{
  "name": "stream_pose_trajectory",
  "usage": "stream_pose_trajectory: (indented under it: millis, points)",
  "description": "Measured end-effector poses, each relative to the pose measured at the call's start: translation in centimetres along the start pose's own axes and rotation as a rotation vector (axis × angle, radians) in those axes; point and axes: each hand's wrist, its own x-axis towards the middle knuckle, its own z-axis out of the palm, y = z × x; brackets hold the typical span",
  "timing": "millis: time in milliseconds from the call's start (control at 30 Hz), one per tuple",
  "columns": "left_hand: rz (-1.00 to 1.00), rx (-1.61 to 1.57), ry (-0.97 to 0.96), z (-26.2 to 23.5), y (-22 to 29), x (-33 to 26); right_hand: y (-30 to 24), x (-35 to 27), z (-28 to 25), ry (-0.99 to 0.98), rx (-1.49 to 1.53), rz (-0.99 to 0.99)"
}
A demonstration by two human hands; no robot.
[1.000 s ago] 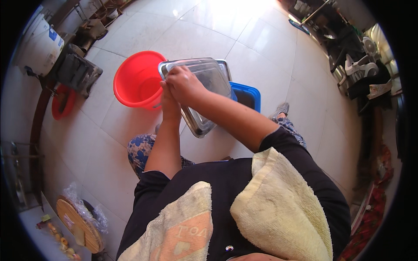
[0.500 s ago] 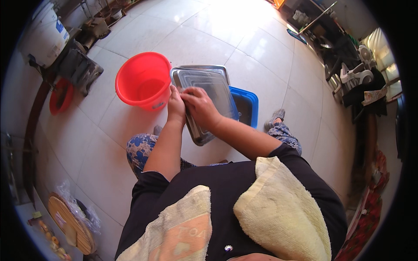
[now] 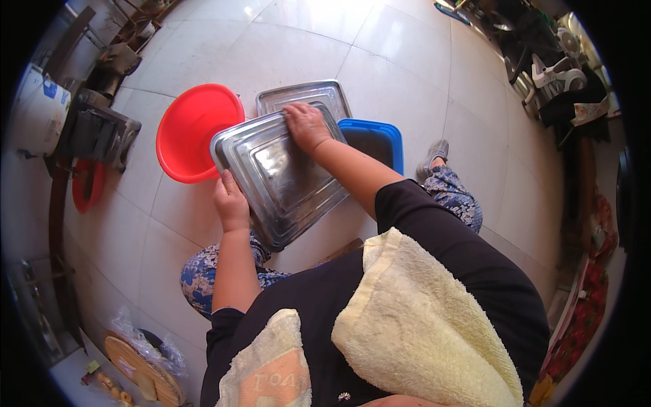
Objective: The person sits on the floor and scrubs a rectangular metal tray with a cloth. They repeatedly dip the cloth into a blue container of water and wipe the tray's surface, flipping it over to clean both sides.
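Note:
A shiny rectangular metal lid (image 3: 298, 183) with stepped ridges is held tilted over the floor in front of me. My left hand (image 3: 232, 203) is closed on its left edge, thumb on the upper face. At the far edge, my right hand (image 3: 306, 127) lies with its fingers bent over the rim; whether anything is under them is hidden. A red plastic basin (image 3: 176, 146) stands just left of the lid. Partly covered by the lid, a blue rectangular tub (image 3: 395, 146) with something dark inside sits to the right. Behind lies a second metal tray or lid (image 3: 285, 96).
Pale floor tiles (image 3: 407, 74) surround the work. A white bucket (image 3: 42, 112) and dark stand (image 3: 105, 132) line the left side, above a red container (image 3: 87, 186). A round wooden board (image 3: 139, 370) leans at lower left. Dark clutter (image 3: 569, 115) fills the right.
The lid has moved left and nearer, and its upper face now turns more toward me. My right hand went from the left edge to the far edge; my left hand shifted down and left.

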Motion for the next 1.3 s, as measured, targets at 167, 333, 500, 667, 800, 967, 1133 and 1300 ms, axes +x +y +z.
stream_pose_trajectory:
  millis: [167,333,500,667,800,967,1133,1300]
  points:
    - [0.059,-0.024,0.018,0.5,0.4,-0.2,8.8,-1.4,1.0,-0.029,-0.147,0.250]
    - [-0.001,-0.033,0.011,0.6,-0.9,0.5,11.6,-5.3,1.2,-0.063,-0.089,0.531]
    - [-0.124,-0.193,0.035,1.1,-0.6,0.3,8.6,-13.9,-3.3,-0.194,-0.190,0.621]
    - [-0.308,-0.265,-0.014,2.7,1.8,-0.7,5.7,-21.5,-5.8,-0.299,-0.096,0.662]
    - [-0.451,-0.561,-0.022,3.7,3.0,-0.6,0.8,-20.0,-6.1,0.034,0.120,0.592]
    - [-0.440,-0.642,-0.010,3.6,3.6,0.3,-4.9,-18.4,-11.2,-0.087,0.264,0.330]
    - [-0.488,-0.765,-0.060,3.5,3.5,0.2,-8.5,-16.5,-15.0,-0.170,0.274,-0.071]
    - [-0.475,-0.712,-0.122,3.5,4.7,-1.1,-12.7,-13.8,-15.5,-0.277,0.380,-0.225]
